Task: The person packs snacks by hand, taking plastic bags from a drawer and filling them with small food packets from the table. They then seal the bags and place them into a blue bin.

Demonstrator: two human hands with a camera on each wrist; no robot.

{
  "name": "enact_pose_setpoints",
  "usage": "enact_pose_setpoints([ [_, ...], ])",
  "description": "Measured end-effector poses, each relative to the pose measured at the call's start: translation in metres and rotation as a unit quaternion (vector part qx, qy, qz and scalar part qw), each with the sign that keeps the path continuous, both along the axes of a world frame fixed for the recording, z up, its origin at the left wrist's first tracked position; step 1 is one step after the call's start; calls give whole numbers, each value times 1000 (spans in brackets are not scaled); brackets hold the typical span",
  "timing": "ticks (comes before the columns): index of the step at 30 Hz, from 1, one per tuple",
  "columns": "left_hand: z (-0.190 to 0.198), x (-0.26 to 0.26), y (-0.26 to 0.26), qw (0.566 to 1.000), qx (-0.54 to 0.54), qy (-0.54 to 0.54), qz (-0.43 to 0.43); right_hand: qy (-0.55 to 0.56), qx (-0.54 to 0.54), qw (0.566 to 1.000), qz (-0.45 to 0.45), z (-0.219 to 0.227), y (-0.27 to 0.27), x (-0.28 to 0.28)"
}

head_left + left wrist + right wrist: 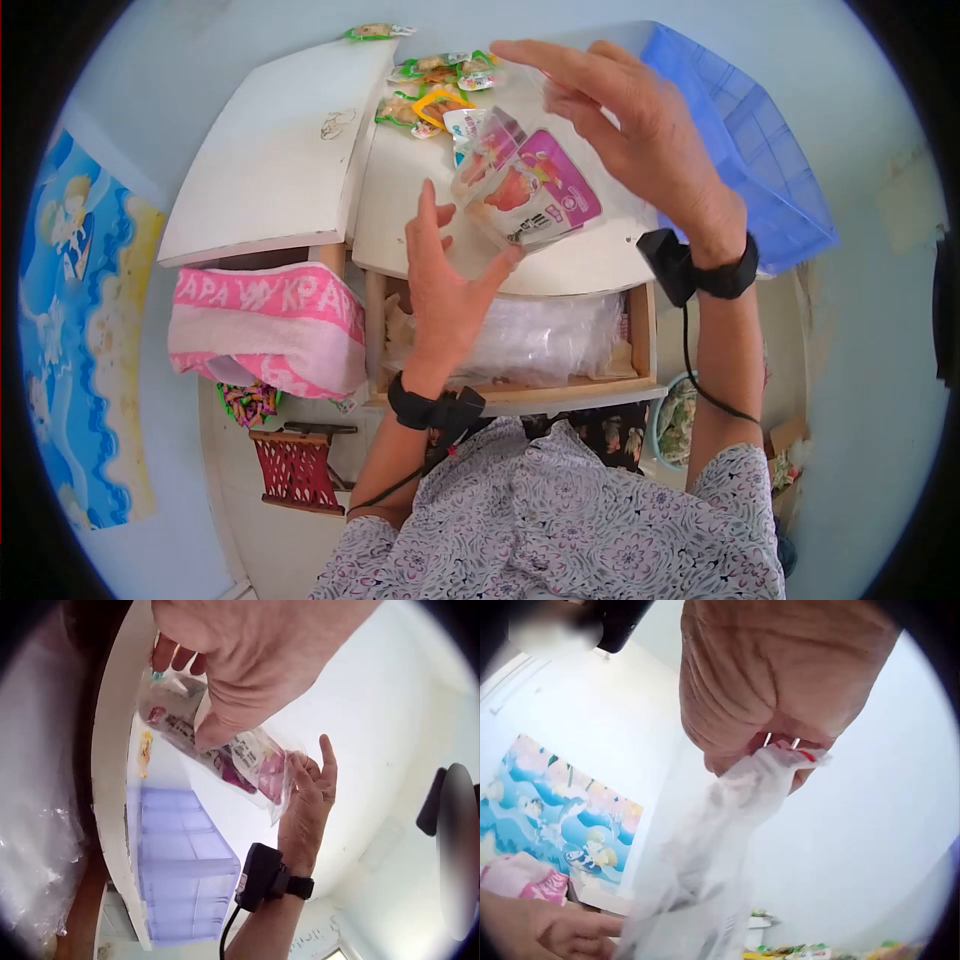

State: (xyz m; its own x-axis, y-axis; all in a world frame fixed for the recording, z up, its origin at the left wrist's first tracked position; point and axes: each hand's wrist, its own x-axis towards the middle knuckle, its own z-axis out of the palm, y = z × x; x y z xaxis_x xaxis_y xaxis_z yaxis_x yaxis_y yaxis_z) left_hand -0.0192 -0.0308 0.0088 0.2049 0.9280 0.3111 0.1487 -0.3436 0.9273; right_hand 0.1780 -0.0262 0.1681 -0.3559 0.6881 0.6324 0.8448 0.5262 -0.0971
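Note:
My right hand [640, 120] pinches the gathered top of a see-through plastic bag [705, 855], which hangs tilted over the white tabletop [390, 215]. Inside the bag, purple-and-white printed snack packets [545, 190] show through in the head view. My left hand [445, 290] is at the bag's lower left, fingers spread and pointing up, its thumb tip right at the bag's bottom edge. In the left wrist view that thumb [217, 731] overlaps the bag.
Several small snack packets [430, 100] lie at the back of the table, with a blue plastic basket [770, 160] to the right. Below the tabletop, an open drawer holds see-through plastic bags [550, 335]. A pink-and-white towel [265, 330] hangs at the left, above a red folding stool [295, 470].

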Motion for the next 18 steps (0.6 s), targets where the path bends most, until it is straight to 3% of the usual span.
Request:
enact_pose_setpoints([
  [6, 3, -1, 21, 994, 106, -5, -24, -46, -18, 996, 78, 29, 8, 11],
  [8, 9, 5, 25, 993, 112, -2, -23, -35, -61, 997, 18, 37, -1, 4],
  [10, 3, 12, 31, 993, 68, -42, -81, -6, -50, 998, 23, 30, -3, 8],
  [12, -2, 16, 32, 988, 11, -83, -126, 43, 19, 994, 95, 2, 6, 19],
  [14, -4, 23, 27, 976, -61, -122, -168, 69, -6, 995, 73, -8, -1, 17],
  [18, -16, 37, 22, 972, -70, -173, -140, 63, 11, 996, 57, -13, -11, 21],
])
